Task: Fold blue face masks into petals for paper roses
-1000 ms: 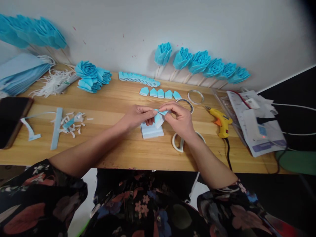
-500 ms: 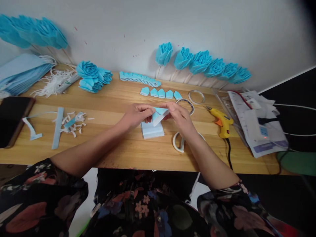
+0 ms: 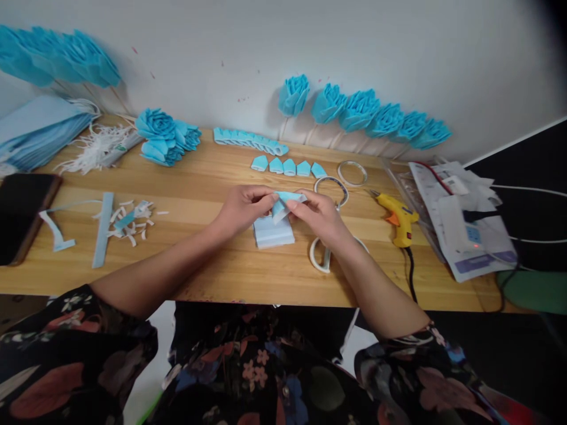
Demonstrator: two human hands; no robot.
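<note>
One blue piece (image 3: 280, 208) between both hands (image 3: 243, 208) (image 3: 319, 217)

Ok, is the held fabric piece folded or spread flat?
Folded, at least partly: the fabric piece shows blue and white faces together, held between left hand and right hand.

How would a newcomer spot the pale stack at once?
On the wooden table, find the left hand and right hand near the middle. Just below their fingertips in the view sits a squarish, pale stack. Unlike the folded blue-and-white piece held up in both hands, it lies flat on the table.
</note>
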